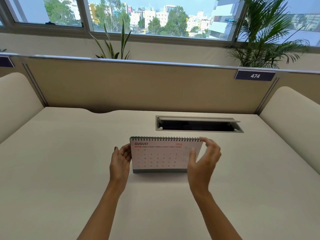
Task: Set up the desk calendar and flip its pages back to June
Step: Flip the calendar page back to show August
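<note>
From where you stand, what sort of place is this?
Probably an office workstation: a beige divider panel carries a dark number plate reading 474, the pale desk has a metal cable hatch, and a white spiral-bound desk calendar stands on it.

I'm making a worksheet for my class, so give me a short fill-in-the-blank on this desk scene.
1. The calendar shows the month of ____.
2. The plate on the partition reads ____.
3. The ____ hand steadies the calendar's edge, while the other hand hovers open.

Missing words: August; 474; left
</note>
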